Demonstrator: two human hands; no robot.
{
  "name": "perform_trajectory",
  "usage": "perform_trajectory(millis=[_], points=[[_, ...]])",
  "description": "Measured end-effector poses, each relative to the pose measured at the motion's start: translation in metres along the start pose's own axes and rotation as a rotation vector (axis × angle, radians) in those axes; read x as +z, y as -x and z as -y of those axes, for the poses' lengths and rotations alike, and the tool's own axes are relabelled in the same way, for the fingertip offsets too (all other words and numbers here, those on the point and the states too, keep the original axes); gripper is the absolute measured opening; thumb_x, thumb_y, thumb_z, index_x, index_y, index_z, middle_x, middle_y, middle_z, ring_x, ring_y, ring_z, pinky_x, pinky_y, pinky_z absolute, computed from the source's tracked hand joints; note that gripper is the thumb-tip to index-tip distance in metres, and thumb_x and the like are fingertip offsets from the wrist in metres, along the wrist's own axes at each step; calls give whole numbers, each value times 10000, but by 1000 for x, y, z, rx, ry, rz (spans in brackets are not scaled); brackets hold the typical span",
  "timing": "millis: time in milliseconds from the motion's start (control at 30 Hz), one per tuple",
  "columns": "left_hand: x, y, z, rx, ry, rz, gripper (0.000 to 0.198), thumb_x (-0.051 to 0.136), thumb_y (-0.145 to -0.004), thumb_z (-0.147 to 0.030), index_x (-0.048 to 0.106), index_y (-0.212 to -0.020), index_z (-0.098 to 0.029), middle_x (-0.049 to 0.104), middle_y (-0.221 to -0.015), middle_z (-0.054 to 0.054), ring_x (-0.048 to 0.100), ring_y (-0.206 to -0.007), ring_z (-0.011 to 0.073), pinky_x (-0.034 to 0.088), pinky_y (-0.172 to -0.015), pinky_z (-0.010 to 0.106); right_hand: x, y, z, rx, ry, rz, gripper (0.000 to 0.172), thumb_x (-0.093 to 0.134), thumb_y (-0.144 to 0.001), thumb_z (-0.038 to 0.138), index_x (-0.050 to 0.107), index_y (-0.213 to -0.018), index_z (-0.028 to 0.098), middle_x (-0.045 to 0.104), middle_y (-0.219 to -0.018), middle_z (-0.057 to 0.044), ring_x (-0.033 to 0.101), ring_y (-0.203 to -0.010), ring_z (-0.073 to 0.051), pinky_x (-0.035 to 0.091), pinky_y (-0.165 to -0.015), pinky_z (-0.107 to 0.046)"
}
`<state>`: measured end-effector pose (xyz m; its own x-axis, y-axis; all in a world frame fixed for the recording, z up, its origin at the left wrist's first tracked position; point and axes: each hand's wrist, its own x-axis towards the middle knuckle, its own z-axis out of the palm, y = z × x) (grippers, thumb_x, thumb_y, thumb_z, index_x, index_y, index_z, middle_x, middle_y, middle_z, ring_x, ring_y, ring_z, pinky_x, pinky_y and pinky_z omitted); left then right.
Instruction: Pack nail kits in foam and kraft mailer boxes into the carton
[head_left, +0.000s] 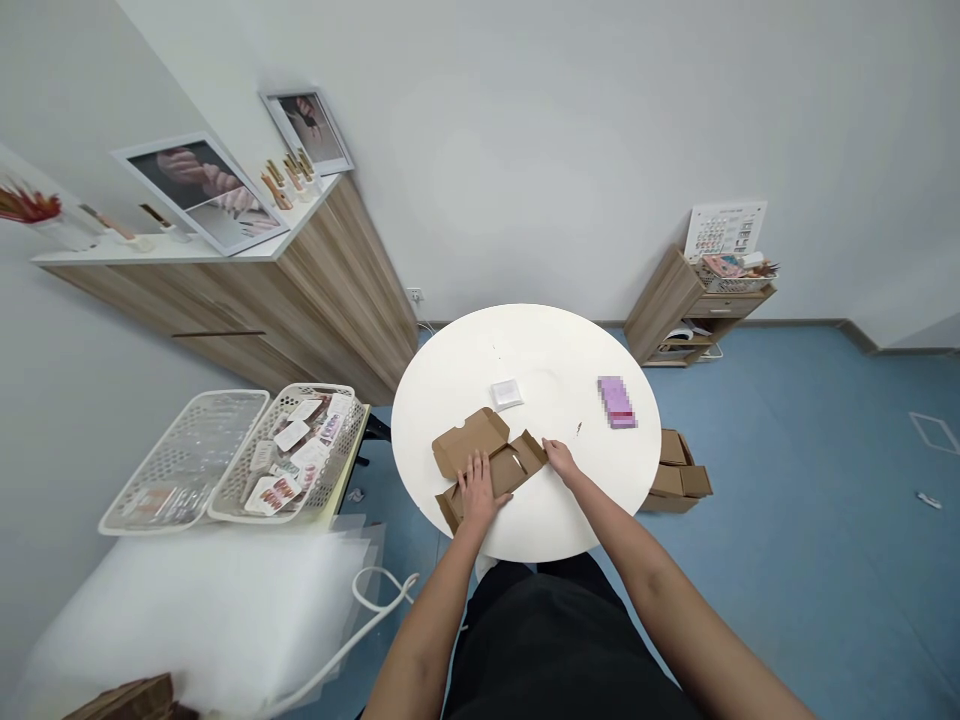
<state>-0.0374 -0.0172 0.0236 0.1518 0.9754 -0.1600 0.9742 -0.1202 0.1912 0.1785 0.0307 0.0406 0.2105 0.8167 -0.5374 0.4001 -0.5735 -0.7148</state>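
A brown cardboard mailer box [471, 440] lies part-folded on a round white table [525, 340], its lid panel turned back and its end flaps raised. My left hand [478, 488] rests on the box near its left end, fingers stretched out and spread. At the other end, my right hand [559, 459] pinches the raised flap between thumb and fingers. Just beyond the box sits a small white packet [506, 394]. A purple, pixelated item [617, 402] lies farther right on the table.
Two white baskets, one with packaged cards [300, 450] and one with clear packets [187, 460], stand left. Clear plastic sheets [195, 600] lie nearer. Brown cardboard boxes [679, 475] are on the floor at right. A wooden cabinet [330, 290] and a small shelf unit [660, 300] stand behind.
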Motion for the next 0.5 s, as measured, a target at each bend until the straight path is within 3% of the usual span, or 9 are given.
perform_trajectory(millis=[100, 300, 500], points=[[-1, 1, -1, 1, 18, 1, 1025, 651, -770, -539, 112, -1543, -137, 215, -1590, 171, 145, -1474, 348, 129, -1178, 568, 5, -1, 1, 9, -29, 28, 415, 351, -902, 496, 600, -781, 186, 669, -860, -58, 594, -770, -181, 433, -662, -269], [-2, 2, -2, -8, 28, 4, 1052, 670, -757, -528, 93, -1545, -136, 189, -1599, 162, 120, -1480, 339, 114, -1183, 558, 7, 0, 5, 0, -88, 85, 386, 383, -895, 465, 637, -856, 176, 692, -914, -81, 632, -797, -168, 458, -679, -246], [-2, 1, -2, -8, 28, 10, 1020, 644, -772, -547, 112, -1546, -150, 183, -1602, 153, 122, -1480, 338, 114, -1181, 562, 12, 7, 12, -4, -5, 128, 349, 438, -881, 405, 668, -779, 164, 704, -839, -81, 638, -751, -166, 455, -654, -244]])
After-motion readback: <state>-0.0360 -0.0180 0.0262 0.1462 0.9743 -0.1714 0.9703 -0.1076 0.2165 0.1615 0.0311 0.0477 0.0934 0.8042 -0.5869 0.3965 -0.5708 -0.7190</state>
